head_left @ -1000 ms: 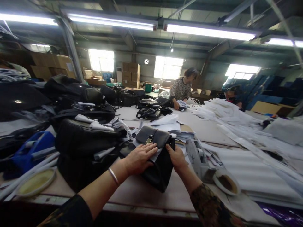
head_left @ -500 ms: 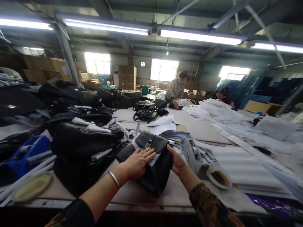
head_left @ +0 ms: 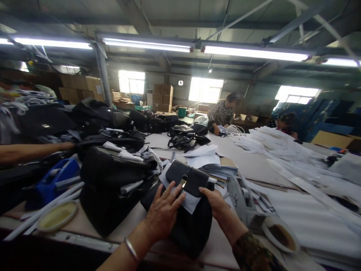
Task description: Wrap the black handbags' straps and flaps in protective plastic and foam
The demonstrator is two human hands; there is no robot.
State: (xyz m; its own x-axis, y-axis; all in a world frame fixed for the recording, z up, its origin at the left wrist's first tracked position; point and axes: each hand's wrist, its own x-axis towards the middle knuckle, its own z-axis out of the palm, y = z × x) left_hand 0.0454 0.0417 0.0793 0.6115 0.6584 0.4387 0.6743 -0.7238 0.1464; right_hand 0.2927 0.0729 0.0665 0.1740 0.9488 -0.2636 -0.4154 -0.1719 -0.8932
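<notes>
A black bag [head_left: 194, 235] with a front flap [head_left: 186, 175] and a metal clasp [head_left: 183, 182] is directly before me at the table's near side. White paper [head_left: 190, 202] sticks out from under the flap, below the clasp. My left hand [head_left: 165, 207] lies on the bag's front, fingers spread, fingertips by the clasp and on the paper. At the flap's right corner, my right hand [head_left: 216, 203] grips the bag's edge between thumb and fingers. The fingers behind the edge are partly hidden.
Left stand a larger black bag [head_left: 109, 184], a blue holder [head_left: 60, 178] and a tape roll [head_left: 58, 216]. Another person's arm [head_left: 36, 150] reaches in there. Right are a grey tape dispenser [head_left: 241, 197], another roll [head_left: 280, 233] and white sheets [head_left: 304, 210]. A co-worker [head_left: 222, 113] stands across the table.
The view has turned a little left, so the scene sits further right and lower. My left hand's fingers have spread wider on the bag. Another person's arm has come in at the left.
</notes>
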